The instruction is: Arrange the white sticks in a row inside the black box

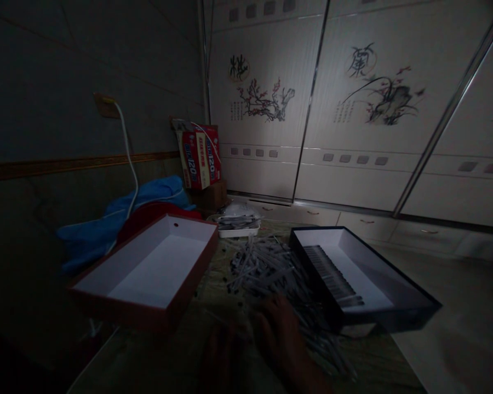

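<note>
A loose pile of clear plastic pens or pen barrels with dark ends (267, 268) lies in the middle of the table. My right hand (281, 334) is at the near edge of this pile, its fingers bent and close together. Left of it, low in the picture, my left hand (219, 347) is dark and smeared, with its fingers seemingly drawn together. A thin pale streak shows between the hands; what they hold, if anything, cannot be made out. In the dark blue box (324, 293) on the right, a row of similar pens (331, 276) lies side by side.
A red-brown box (127, 314) with a white inside stands on the left. Behind the pile sits a white tray (240, 232) of more pens under plastic. Blue cloth (148, 191), a white cable (125, 131) and a red carton (199, 156) are by the wall.
</note>
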`<action>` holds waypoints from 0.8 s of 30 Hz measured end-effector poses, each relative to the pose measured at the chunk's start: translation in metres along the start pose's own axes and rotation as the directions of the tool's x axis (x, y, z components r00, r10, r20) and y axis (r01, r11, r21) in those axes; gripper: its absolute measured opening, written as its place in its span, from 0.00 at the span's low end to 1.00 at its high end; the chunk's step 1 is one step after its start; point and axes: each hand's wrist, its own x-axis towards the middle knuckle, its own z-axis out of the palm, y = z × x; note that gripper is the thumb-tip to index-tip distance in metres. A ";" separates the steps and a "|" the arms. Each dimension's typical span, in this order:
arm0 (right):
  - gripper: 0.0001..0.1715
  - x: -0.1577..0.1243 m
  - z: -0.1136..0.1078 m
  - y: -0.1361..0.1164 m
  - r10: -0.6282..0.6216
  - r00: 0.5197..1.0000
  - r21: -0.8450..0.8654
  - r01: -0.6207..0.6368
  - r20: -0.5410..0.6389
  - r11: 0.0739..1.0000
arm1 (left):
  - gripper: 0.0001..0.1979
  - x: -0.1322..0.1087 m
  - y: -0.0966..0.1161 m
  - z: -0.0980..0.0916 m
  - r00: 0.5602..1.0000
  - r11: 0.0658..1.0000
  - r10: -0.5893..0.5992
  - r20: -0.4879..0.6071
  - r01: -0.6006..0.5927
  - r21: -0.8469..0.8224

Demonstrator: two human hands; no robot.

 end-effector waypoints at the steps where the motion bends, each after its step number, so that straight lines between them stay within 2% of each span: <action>1: 0.10 0.011 0.002 -0.003 -0.027 1.000 -0.089 0.027 0.005 0.996 | 0.16 0.003 -0.004 -0.003 1.000 1.000 0.010 -0.005 -0.009 0.015; 4: 0.10 0.043 0.016 -0.008 -0.063 0.996 -0.298 0.077 0.056 0.951 | 0.15 0.008 -0.017 -0.004 0.998 0.995 0.022 -0.054 -0.017 0.095; 6: 0.09 0.059 0.027 -0.008 -0.083 0.993 -0.346 0.109 0.089 0.932 | 0.15 0.008 -0.026 -0.001 0.991 0.989 0.085 -0.106 -0.071 0.129; 9: 0.09 0.076 0.039 -0.006 -0.094 0.988 -0.387 0.135 0.125 0.912 | 0.14 0.005 -0.034 0.003 0.975 0.974 0.181 -0.129 -0.160 0.161; 13: 0.11 0.086 0.048 -0.006 -0.110 0.978 -0.423 0.177 0.177 0.889 | 0.15 0.004 -0.037 0.004 0.977 0.967 0.163 -0.137 -0.131 0.217; 18: 0.12 0.093 0.057 -0.009 -0.116 0.965 -0.451 0.214 0.236 0.866 | 0.18 0.008 -0.046 0.003 0.972 0.947 0.197 -0.124 -0.156 0.280; 21: 0.13 0.096 0.059 -0.008 -0.097 0.962 -0.465 0.211 0.256 0.860 | 0.20 0.010 -0.048 0.001 0.981 0.933 0.188 -0.049 -0.163 0.321; 24: 0.13 0.097 0.059 -0.006 -0.087 0.952 -0.468 0.222 0.292 0.855 | 0.20 0.010 -0.044 -0.003 0.978 0.919 0.207 -0.040 -0.180 0.350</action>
